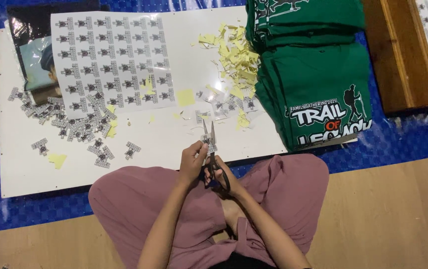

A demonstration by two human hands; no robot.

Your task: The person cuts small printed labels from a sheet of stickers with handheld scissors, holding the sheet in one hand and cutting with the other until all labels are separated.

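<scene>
At the lower middle of the frame, two bare forearms are stretched forward over legs in mauve trousers (139, 199), folded on a wooden floor (388, 214). The left hand (192, 163) is curled, its fingertips pinched on a small printed cutout (208, 141) held just above the hand. The right hand (222, 178) is closed through the black handles of one pair of scissors (212, 154); the blades are pointed up the frame, slightly parted, and are met by the cutout at its edge.

Beyond the hands a white board (19, 164) is laid on a blue tarp (398, 139). At the left centre of the board a loose heap of cut pieces (82, 127) is seen, too many and too overlapped to be counted; three more are lying apart near the lower edge. One uncut sheet (114, 65), printed with rows of the same small design, is spread at the upper left. Yellow paper scraps (234, 60) are piled at the upper middle.

At the right, two stacks of folded green shirts (318, 74) are placed, one behind the other. One wooden tray (403, 55) is seen at the upper right.
</scene>
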